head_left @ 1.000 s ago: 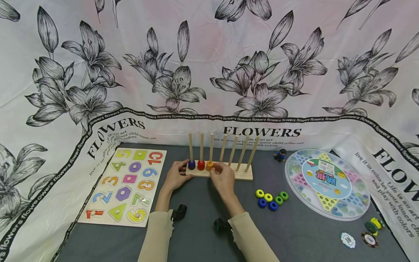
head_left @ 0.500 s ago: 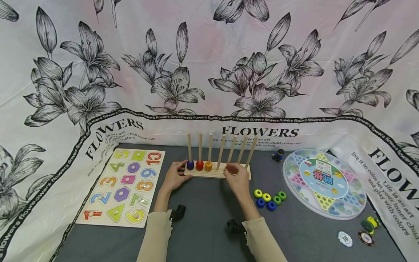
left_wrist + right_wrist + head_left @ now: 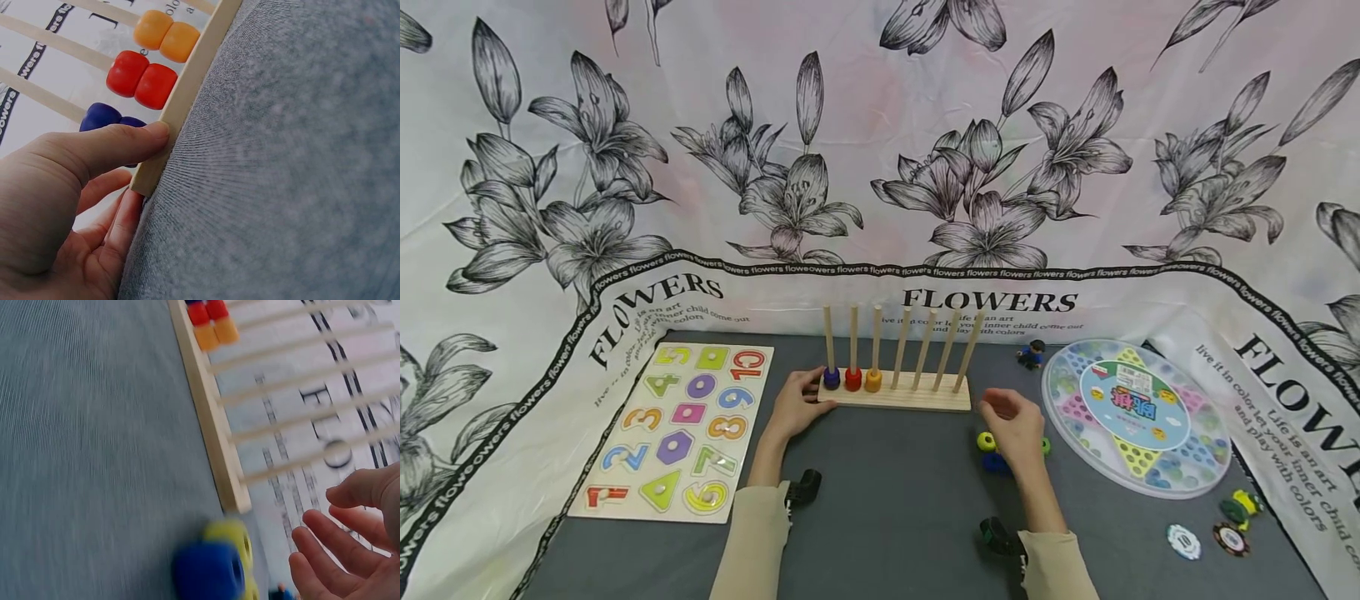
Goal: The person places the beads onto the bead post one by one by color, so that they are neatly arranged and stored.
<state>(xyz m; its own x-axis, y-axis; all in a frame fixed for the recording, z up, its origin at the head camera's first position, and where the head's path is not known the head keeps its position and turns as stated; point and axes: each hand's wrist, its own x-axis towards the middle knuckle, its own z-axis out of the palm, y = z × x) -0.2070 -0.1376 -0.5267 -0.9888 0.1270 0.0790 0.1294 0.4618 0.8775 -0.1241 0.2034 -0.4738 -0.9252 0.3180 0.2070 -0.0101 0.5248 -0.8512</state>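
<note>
A wooden peg stand (image 3: pixel 917 399) carries several upright pegs. Its three leftmost pegs bear dark blue beads (image 3: pixel 831 380), red beads (image 3: pixel 142 80) and orange beads (image 3: pixel 167 36), a pair on each of the red and orange pegs. My left hand (image 3: pixel 795 407) grips the stand's left end, thumb along the front edge and fingers around the end. Off the right end, my right hand (image 3: pixel 1017 427) hovers with loosely bent fingers and nothing held. Beneath it lie a yellow bead (image 3: pixel 986 442), a blue bead (image 3: pixel 209 570) and a green bead (image 3: pixel 1046 446), partly hidden by the hand.
On the left lies a number-and-shape puzzle board (image 3: pixel 672 433). To the right are a round game board (image 3: pixel 1060 400), a small toy figure (image 3: pixel 1032 354), a green-and-yellow toy (image 3: pixel 1242 508) and two poker chips, one white (image 3: pixel 1183 542), one dark (image 3: pixel 1232 540). A flower-print cloth (image 3: pixel 850 225) hangs behind.
My right hand has moved from the orange beads' peg rightward along the stand, past its end, to over the loose beads. The left hand keeps its grip on the stand.
</note>
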